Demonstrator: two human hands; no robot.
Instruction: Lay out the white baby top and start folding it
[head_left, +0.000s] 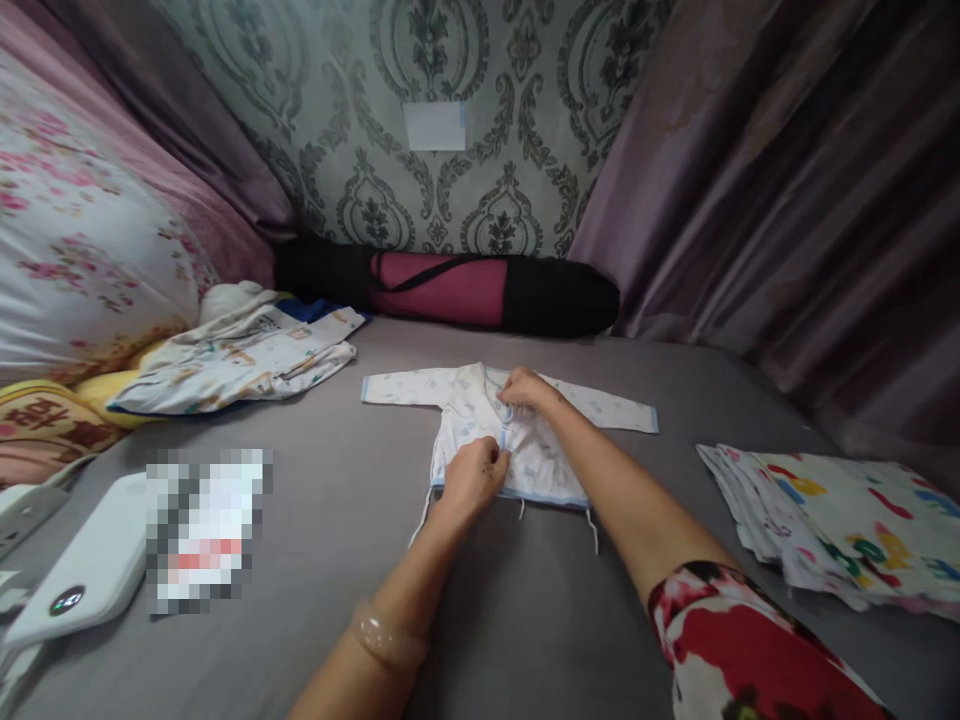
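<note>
A small white shirt with pale blue edging is laid out flat on a grey sheet, in the middle of the scene, with its sleeves stretched to left and right. The front edge of the shirt is pinched by the left hand, whose thumb and fingers are drawn together near the lower part of the opening. The cloth by the neckline is pinched by the right hand, placed a little farther off, with its fingertips pressed together (what is caught between them is partly hidden). Thin white ties are left hanging from the hem on the near side. A pale bangle is worn on the left wrist, and the right arm is covered near the elbow by a red floral sleeve.

On the right, folded cloths with coloured prints are stacked. On the far left, a printed garment is heaped; nearer, a white device with a small display is set down beside a pixelated item. A black and maroon roll is placed along the patterned wall.
</note>
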